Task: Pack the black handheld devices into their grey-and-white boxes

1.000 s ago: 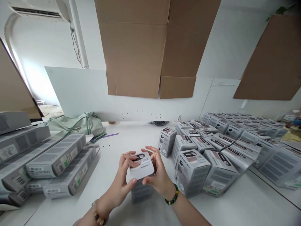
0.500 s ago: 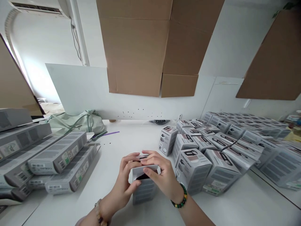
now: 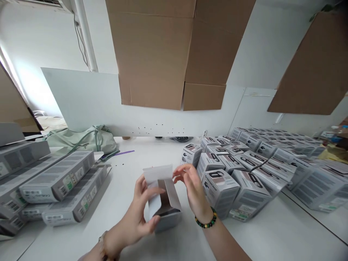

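Head view: open carton (image 3: 164, 214) in left fingers (image 3: 140, 188), right hand (image 3: 191, 190) beside.

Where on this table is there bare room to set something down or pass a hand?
White tabletop shows in front of the upright product boxes at right, and behind the open box between the left hand and right hand, toward the purple strip. It is crowded among those upright boxes and the flat gray boxes at left.
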### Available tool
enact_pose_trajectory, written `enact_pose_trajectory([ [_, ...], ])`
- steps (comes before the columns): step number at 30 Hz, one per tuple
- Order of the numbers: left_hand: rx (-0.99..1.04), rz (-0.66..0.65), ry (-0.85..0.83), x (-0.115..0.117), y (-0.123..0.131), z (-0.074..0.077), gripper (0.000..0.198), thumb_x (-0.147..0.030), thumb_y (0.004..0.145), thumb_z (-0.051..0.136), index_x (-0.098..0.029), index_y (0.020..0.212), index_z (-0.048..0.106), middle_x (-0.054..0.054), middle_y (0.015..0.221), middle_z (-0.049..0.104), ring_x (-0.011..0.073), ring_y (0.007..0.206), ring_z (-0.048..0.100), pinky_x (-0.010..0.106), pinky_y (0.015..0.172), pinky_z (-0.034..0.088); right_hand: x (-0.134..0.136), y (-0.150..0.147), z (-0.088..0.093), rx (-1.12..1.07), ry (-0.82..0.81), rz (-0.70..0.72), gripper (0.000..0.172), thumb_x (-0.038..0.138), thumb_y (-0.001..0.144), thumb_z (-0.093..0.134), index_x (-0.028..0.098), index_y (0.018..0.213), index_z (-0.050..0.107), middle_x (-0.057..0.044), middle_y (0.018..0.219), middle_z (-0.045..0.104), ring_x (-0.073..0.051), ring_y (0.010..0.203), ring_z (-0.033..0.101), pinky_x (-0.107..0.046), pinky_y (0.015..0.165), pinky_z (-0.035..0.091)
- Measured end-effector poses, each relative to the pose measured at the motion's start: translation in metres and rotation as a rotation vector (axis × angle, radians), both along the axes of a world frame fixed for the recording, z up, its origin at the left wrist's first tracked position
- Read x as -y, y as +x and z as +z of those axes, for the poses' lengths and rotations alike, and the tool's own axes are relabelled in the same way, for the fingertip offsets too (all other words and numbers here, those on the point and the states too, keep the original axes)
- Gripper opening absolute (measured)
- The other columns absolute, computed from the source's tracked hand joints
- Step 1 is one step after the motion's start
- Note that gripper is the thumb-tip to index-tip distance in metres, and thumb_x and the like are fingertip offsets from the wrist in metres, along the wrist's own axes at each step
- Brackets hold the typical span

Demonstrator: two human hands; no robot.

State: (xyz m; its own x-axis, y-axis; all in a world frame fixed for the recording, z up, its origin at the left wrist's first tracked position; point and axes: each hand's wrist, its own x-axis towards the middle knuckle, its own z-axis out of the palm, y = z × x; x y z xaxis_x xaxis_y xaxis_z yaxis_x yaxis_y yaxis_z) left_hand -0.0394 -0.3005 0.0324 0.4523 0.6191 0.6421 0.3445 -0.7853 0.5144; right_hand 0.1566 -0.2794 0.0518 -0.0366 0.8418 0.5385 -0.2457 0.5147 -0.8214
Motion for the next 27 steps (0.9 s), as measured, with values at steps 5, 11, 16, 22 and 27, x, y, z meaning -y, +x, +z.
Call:
enact_pose_trajectory([
  [5,0.249,0.094,-0.057,-0.017,-0.005,-0.012,0.039,-0.044,0.089,0.059,-0.032,0.113,0.031,0.012,0.146,0.018,0.0339,0.144,0.02,0.051,0.1,0.044,0.01,-0.006,-0.002,0.265,-0.025,0.143,0.057,0.043,0.085,0.068,0.033,0.135,0.042,-0.005,0.134,0.054,-0.021,0.123,0.055,-0.036,0.104,0.044],
  [11,0.229,0.048,-0.175,-0.023,0.003,-0.022,0.077,-0.037,0.075,0.077,-0.038,0.127,0.021,0.013,0.155,0.01,0.0315,0.135,0.038,0.048,0.099,0.047,0.002,-0.009,-0.009,0.095,-0.149,-0.146,0.041,0.051,0.097,0.04,0.028,0.127,0.055,-0.004,0.142,0.052,-0.022,0.138,0.04,-0.039,0.117,0.029],
  [16,0.619,0.167,-0.695,-0.035,0.007,-0.014,0.079,-0.033,0.067,0.082,-0.036,0.121,0.024,0.008,0.14,0.038,0.0205,0.102,0.064,0.04,0.083,0.058,-0.026,-0.013,-0.035,-0.035,-0.337,-0.054,0.054,0.063,0.094,0.034,0.032,0.135,0.048,-0.005,0.138,0.056,-0.023,0.125,0.056,-0.039,0.101,0.048],
  [22,0.946,0.468,-0.936,-0.067,-0.019,-0.01,0.081,-0.029,0.069,0.079,-0.032,0.125,0.021,0.012,0.127,0.055,0.0158,0.081,0.067,0.034,0.066,0.06,-0.092,-0.042,-0.078,0.155,-0.529,-0.293,0.038,0.047,0.097,0.046,0.018,0.118,0.059,-0.011,0.113,0.066,-0.023,0.097,0.068,-0.038,0.08,0.057],
  [27,1.036,0.617,-0.849,-0.083,-0.054,-0.014,0.087,-0.03,0.07,0.078,-0.035,0.132,0.017,0.012,0.131,0.052,0.0141,0.083,0.066,0.028,0.063,0.057,-0.168,-0.079,-0.065,0.413,-0.448,-0.408,0.032,0.032,0.095,0.059,0.017,0.123,0.057,-0.009,0.124,0.061,-0.022,0.104,0.064,-0.043,0.088,0.055],
])
